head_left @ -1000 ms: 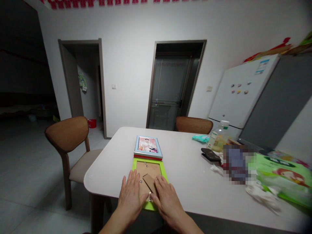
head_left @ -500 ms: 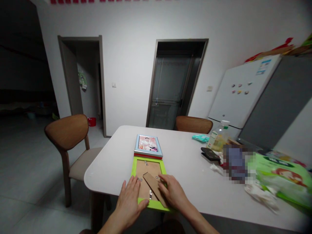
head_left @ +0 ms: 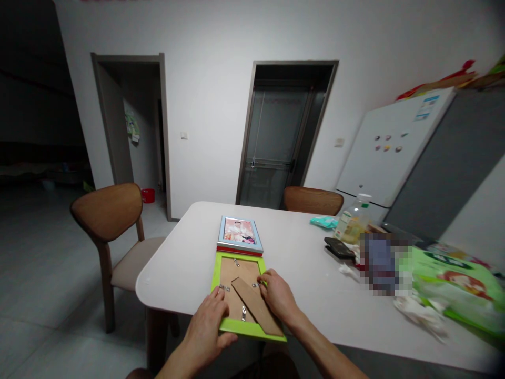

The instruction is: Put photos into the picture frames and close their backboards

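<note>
A lime-green picture frame (head_left: pixel 215 271) lies back side up at the near table edge, its brown backing board showing. Small metal turn clips (head_left: pixel 243 313) sit around the board, and a brown easel stand (head_left: pixel 256 309) lies slanted across it. My left hand (head_left: pixel 205 322) grips the frame's left side, fingers bent over the border near a clip and thumb by the near edge. On the right border, my right hand (head_left: pixel 278 296) is closed with fingertips at the right clip. Just beyond lies a light-blue frame (head_left: pixel 240 247) with a photo, on top of something red.
The white table (head_left: pixel 177 252) also bears a bottle (head_left: pixel 352 221), a black wallet-like item (head_left: pixel 338 248), a teal packet (head_left: pixel 323 222), crumpled tissue (head_left: pixel 422 316) and a green package (head_left: pixel 453 279) on the right. Wooden chairs (head_left: pixel 108 210) stand at the left and far sides.
My left hand has gone from lying flat to bent fingers at the left border. My right hand has shifted slightly up along the right border, uncovering more of the stand.
</note>
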Demonstrator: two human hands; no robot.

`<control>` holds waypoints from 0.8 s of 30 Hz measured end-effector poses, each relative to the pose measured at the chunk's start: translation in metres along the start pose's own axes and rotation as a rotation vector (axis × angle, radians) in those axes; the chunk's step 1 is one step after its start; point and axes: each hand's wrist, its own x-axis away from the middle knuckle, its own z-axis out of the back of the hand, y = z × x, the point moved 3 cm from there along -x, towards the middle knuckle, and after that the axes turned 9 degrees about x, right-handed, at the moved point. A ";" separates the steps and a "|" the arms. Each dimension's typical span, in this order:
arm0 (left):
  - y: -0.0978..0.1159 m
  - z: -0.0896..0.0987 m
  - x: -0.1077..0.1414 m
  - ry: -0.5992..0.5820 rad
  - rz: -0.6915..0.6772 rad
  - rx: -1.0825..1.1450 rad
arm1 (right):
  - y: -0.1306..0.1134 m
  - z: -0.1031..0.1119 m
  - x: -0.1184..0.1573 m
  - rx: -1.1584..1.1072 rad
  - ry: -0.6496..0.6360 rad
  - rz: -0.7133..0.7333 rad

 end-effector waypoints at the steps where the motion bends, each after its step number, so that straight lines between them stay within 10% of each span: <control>1: -0.001 0.000 0.000 -0.007 -0.001 0.005 | 0.000 0.000 -0.001 0.021 -0.003 -0.013; 8: -0.006 -0.002 -0.002 -0.024 0.037 -0.007 | 0.001 0.001 0.003 0.001 0.011 -0.011; 16: -0.006 -0.003 0.001 -0.005 0.052 0.006 | -0.039 0.017 0.034 -0.293 -0.194 0.454; 24: -0.006 -0.003 -0.001 0.005 0.083 0.013 | -0.042 0.002 0.030 -0.297 -0.208 0.380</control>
